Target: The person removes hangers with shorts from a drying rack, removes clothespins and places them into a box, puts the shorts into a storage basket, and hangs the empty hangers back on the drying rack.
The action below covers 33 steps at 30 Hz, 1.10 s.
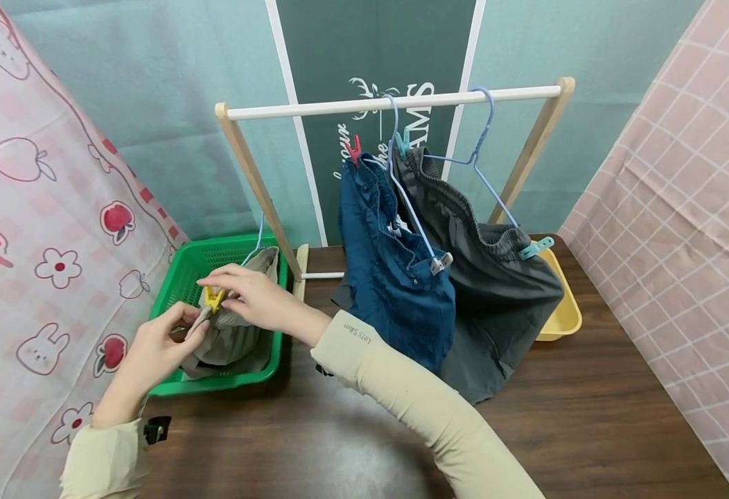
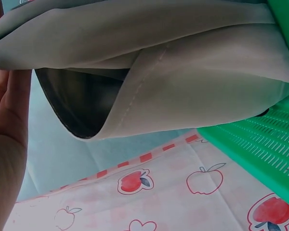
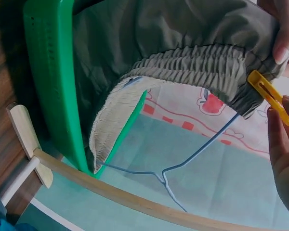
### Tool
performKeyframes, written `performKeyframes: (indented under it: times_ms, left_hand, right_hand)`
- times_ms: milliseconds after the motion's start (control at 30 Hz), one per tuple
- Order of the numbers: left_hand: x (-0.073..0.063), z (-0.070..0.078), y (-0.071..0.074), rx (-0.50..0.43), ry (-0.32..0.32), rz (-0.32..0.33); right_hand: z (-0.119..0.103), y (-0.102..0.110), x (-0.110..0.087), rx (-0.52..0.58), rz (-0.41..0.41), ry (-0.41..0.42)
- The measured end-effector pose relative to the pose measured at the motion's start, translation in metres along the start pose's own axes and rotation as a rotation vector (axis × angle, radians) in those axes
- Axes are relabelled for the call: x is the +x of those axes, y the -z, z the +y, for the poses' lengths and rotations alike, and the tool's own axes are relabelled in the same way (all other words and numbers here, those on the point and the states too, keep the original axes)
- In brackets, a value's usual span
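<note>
Over the green basket [image 1: 233,380], my right hand [image 1: 265,298] pinches a yellow clothespin [image 1: 213,299] between thumb and fingers. The clothespin's tip meets the corner of the elastic waistband of grey-green pants [image 3: 192,29], as the right wrist view shows. My left hand [image 1: 161,346] pinches the pants' fabric just beside the clothespin. A blue wire hanger [image 3: 202,149] runs inside the waistband, its hook pointing away from the pants. Part of the pants lies in the basket. In the left wrist view, the cloth hides most of my left fingers.
A wooden rack with a white rod [image 1: 314,109] stands behind. From it hang blue pants [image 1: 396,298] and dark grey pants [image 1: 495,305] on hangers with clothespins, right of my right forearm. A yellow basin [image 1: 564,315] sits behind the grey pair. Patterned cloths flank the brown table [image 1: 589,416].
</note>
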<state>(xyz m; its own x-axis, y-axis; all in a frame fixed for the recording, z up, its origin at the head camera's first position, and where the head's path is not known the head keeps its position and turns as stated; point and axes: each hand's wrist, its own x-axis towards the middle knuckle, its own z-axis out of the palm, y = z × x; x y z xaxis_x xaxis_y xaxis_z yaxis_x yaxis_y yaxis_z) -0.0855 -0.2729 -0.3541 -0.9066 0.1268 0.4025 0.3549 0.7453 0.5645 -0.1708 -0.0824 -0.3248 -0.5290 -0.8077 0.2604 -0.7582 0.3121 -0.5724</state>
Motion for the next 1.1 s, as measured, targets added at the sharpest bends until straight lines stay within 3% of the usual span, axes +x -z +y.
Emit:
performKeyframes:
  times_ms: [333, 633, 1100]
  left_hand:
    - [-0.002, -0.003, 0.001, -0.002, 0.018, 0.041]
    - [-0.001, -0.003, 0.0, -0.014, 0.022, 0.026]
    - [0.003, -0.003, -0.002, -0.016, 0.002, 0.042]
  right_hand:
    - [0.007, 0.002, -0.007, -0.061, 0.075, 0.062]
    - [0.012, -0.004, -0.012, -0.158, 0.18, 0.125]
    - [0.02, -0.012, -0.013, -0.136, 0.302, 0.129]
